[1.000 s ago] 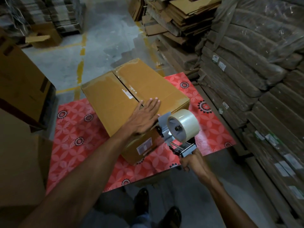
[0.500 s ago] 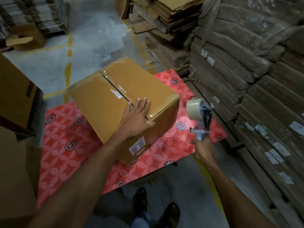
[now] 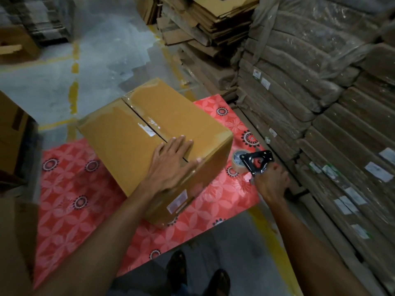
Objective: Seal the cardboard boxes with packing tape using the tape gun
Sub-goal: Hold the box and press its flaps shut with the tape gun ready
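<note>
A closed brown cardboard box (image 3: pixel 136 127) stands on a table covered with a red flowered cloth (image 3: pixel 72 195). Clear tape runs along its top seam. My left hand (image 3: pixel 173 165) lies flat on the box's near right corner, fingers across the seam and thumb over the edge. My right hand (image 3: pixel 270 184) grips the handle of the tape gun (image 3: pixel 254 162), which lies low on the cloth just right of the box, its tape roll (image 3: pixel 239 162) facing the box.
Tall stacks of bundled flat cardboard (image 3: pixel 320 116) stand close on the right. Loose flattened boxes (image 3: pixel 205 24) pile up behind. Another brown box (image 3: pixel 12 129) sits at the left. My feet (image 3: pixel 198 274) stand at the table's near edge on grey floor.
My right hand swung the tape gun away from the box's near face, out to the right, then lowered it onto the cloth. My left hand stayed on the box corner.
</note>
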The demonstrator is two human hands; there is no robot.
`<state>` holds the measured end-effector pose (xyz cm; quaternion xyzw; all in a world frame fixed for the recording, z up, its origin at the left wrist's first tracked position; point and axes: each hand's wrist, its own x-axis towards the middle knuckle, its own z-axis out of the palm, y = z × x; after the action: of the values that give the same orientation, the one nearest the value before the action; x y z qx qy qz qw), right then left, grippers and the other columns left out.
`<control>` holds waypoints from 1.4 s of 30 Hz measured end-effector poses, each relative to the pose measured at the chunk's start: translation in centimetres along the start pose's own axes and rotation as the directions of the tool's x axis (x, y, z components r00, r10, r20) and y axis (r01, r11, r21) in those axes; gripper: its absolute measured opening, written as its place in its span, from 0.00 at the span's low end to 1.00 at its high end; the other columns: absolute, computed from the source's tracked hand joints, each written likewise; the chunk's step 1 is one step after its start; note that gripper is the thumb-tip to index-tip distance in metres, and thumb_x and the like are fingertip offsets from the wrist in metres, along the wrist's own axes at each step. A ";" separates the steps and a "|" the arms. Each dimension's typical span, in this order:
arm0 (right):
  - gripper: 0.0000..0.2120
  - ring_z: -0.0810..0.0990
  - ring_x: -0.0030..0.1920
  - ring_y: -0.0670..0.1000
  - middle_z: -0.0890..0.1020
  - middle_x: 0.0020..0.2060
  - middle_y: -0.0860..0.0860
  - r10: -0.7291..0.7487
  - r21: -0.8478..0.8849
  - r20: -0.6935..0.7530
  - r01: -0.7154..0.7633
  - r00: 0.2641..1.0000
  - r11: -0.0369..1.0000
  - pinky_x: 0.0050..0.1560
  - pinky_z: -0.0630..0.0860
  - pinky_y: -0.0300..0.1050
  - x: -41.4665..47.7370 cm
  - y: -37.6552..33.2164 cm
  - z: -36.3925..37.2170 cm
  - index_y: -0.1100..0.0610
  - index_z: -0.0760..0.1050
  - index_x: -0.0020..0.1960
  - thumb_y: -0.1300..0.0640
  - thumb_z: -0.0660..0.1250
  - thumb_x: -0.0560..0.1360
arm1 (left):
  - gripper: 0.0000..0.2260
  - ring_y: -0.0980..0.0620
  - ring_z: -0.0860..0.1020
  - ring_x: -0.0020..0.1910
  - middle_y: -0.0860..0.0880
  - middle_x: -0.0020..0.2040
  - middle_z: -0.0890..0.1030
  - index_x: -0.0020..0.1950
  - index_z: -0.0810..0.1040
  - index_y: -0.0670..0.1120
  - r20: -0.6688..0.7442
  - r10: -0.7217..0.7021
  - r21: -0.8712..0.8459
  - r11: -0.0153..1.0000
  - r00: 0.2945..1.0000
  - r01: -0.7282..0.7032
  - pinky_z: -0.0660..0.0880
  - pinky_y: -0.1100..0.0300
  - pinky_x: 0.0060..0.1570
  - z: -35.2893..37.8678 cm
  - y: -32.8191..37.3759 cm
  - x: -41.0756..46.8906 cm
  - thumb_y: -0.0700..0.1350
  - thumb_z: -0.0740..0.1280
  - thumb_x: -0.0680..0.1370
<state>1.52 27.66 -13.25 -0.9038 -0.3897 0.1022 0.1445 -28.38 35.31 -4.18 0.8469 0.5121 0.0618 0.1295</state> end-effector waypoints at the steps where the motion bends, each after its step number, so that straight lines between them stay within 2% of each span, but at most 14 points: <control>1: 0.20 0.74 0.60 0.64 0.77 0.58 0.62 -0.092 0.024 -0.094 0.095 0.991 0.995 0.61 0.68 0.59 -0.4 -2.3 -1.8 0.61 0.73 0.62 0.53 0.67 0.72 | 0.33 0.54 0.49 0.81 0.55 0.82 0.52 0.81 0.55 0.58 -0.035 -0.016 -0.035 0.999 0.999 0.014 0.45 0.47 0.78 -0.6 -1.1 0.4 0.72 0.47 0.79; 4: 0.12 0.77 0.53 0.60 0.81 0.50 0.57 -0.387 0.309 -0.180 0.425 0.904 0.851 0.56 0.72 0.54 -1.6 -11.0 -5.0 0.59 0.77 0.54 0.58 0.64 0.72 | 0.30 0.52 0.54 0.80 0.53 0.81 0.58 0.78 0.61 0.57 -0.103 -0.109 -0.092 0.991 0.989 0.100 0.47 0.46 0.78 -2.5 -6.4 2.2 0.69 0.48 0.81; 8: 0.12 0.80 0.53 0.56 0.83 0.50 0.55 -0.733 0.372 0.048 0.669 0.678 0.643 0.56 0.75 0.48 -3.9 -23.4 -3.7 0.58 0.80 0.54 0.62 0.68 0.71 | 0.31 0.49 0.50 0.81 0.51 0.82 0.55 0.81 0.55 0.52 -0.058 -0.223 -0.059 0.974 0.973 0.220 0.45 0.43 0.78 -5.0 -14.1 5.4 0.67 0.47 0.82; 10: 0.12 0.79 0.55 0.58 0.83 0.53 0.57 -0.805 0.336 0.127 0.739 0.579 0.584 0.57 0.73 0.48 -4.4 -28.8 -1.8 0.59 0.79 0.56 0.61 0.67 0.73 | 0.33 0.49 0.48 0.81 0.51 0.83 0.52 0.82 0.52 0.50 -0.025 -0.255 -0.009 0.967 0.967 0.255 0.44 0.43 0.78 -6.1 -17.1 7.2 0.66 0.47 0.82; 13: 0.09 0.78 0.56 0.61 0.80 0.53 0.59 -0.840 0.230 0.188 0.808 0.509 0.542 0.55 0.72 0.51 -3.1 -35.3 1.3 0.60 0.75 0.55 0.58 0.63 0.77 | 0.32 0.48 0.49 0.81 0.52 0.83 0.51 0.83 0.50 0.50 -0.010 -0.254 0.040 0.966 0.967 0.255 0.47 0.42 0.78 -7.1 -20.8 10.3 0.64 0.47 0.83; 16: 0.22 0.69 0.70 0.59 0.72 0.70 0.59 -0.867 0.166 0.253 0.863 0.430 0.477 0.68 0.66 0.53 -1.1 -40.2 3.3 0.62 0.67 0.71 0.57 0.61 0.79 | 0.26 0.47 0.54 0.81 0.53 0.82 0.54 0.82 0.53 0.52 -0.042 -0.229 0.058 0.971 0.973 0.231 0.50 0.40 0.77 -7.5 -23.3 12.6 0.59 0.46 0.85; 18: 0.28 0.55 0.79 0.56 0.58 0.79 0.56 -0.841 0.113 0.345 0.871 0.416 0.478 0.76 0.55 0.57 -0.4 -42.3 4.1 0.60 0.54 0.79 0.53 0.54 0.83 | 0.23 0.47 0.59 0.79 0.54 0.82 0.56 0.82 0.55 0.53 -0.067 -0.203 0.051 0.977 0.977 0.206 0.55 0.41 0.75 -7.6 -24.2 13.5 0.54 0.47 0.86; 20: 0.28 0.48 0.80 0.53 0.51 0.81 0.52 -0.825 0.024 0.386 0.889 0.413 0.456 0.78 0.48 0.58 0.0 -43.3 5.1 0.59 0.46 0.81 0.49 0.47 0.85 | 0.22 0.46 0.66 0.75 0.54 0.81 0.60 0.81 0.56 0.54 -0.095 -0.196 0.057 0.978 0.976 0.202 0.63 0.43 0.70 -7.6 -24.6 13.8 0.53 0.48 0.86; 24: 0.29 0.46 0.80 0.50 0.50 0.81 0.50 -0.850 -0.053 0.311 0.901 0.425 0.432 0.79 0.44 0.56 -0.4 -42.5 6.5 0.56 0.45 0.81 0.45 0.42 0.84 | 0.22 0.45 0.72 0.68 0.54 0.78 0.64 0.81 0.55 0.54 -0.138 -0.194 0.097 0.973 0.971 0.208 0.69 0.43 0.62 -7.1 -24.8 13.8 0.53 0.48 0.86; 29: 0.28 0.45 0.80 0.47 0.49 0.81 0.48 -0.870 -0.056 0.274 0.910 0.410 0.411 0.79 0.45 0.53 -1.7 -37.6 4.8 0.53 0.46 0.81 0.44 0.40 0.84 | 0.23 0.45 0.71 0.68 0.54 0.78 0.63 0.81 0.55 0.54 -0.149 -0.173 0.108 0.976 0.974 0.190 0.67 0.44 0.63 -7.0 -24.8 13.8 0.55 0.46 0.86; 32: 0.28 0.43 0.80 0.46 0.48 0.81 0.47 -0.847 -0.062 0.282 0.889 0.451 0.453 0.79 0.45 0.53 -3.5 -33.2 3.6 0.53 0.46 0.81 0.44 0.40 0.84 | 0.24 0.46 0.67 0.73 0.54 0.80 0.59 0.82 0.53 0.53 -0.107 -0.159 0.137 0.975 0.981 0.173 0.63 0.43 0.69 -7.0 -24.7 13.5 0.57 0.44 0.85; 37: 0.30 0.45 0.80 0.46 0.49 0.81 0.46 -0.809 -0.053 0.300 0.856 0.505 0.514 0.79 0.44 0.54 -5.1 -30.4 2.6 0.52 0.46 0.81 0.42 0.37 0.82 | 0.27 0.44 0.47 0.81 0.53 0.83 0.46 0.83 0.43 0.51 0.009 -0.260 0.208 0.945 0.965 0.253 0.49 0.38 0.76 -7.0 -23.6 13.7 0.57 0.41 0.85; 40: 0.37 0.45 0.80 0.47 0.48 0.81 0.47 -0.805 -0.054 0.320 0.858 0.500 0.511 0.79 0.44 0.55 -4.9 -30.5 2.7 0.53 0.45 0.81 0.40 0.29 0.76 | 0.29 0.45 0.46 0.81 0.47 0.83 0.45 0.83 0.43 0.45 0.046 -0.151 0.253 0.958 0.987 0.135 0.50 0.42 0.77 -6.5 -20.4 11.7 0.57 0.42 0.85; 42: 0.35 0.45 0.80 0.47 0.48 0.81 0.47 -0.802 -0.049 0.323 0.855 0.502 0.516 0.79 0.43 0.55 -4.8 -30.4 2.8 0.53 0.45 0.81 0.40 0.31 0.78 | 0.29 0.48 0.43 0.81 0.47 0.82 0.42 0.82 0.41 0.44 0.061 -0.059 0.221 0.974 0.996 0.045 0.45 0.47 0.79 -5.3 -17.9 9.0 0.57 0.42 0.85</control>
<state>-23.08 44.54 -5.15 -0.5916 -0.7998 0.0971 0.0304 -40.67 52.02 -4.44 0.8439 0.5332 -0.0269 0.0538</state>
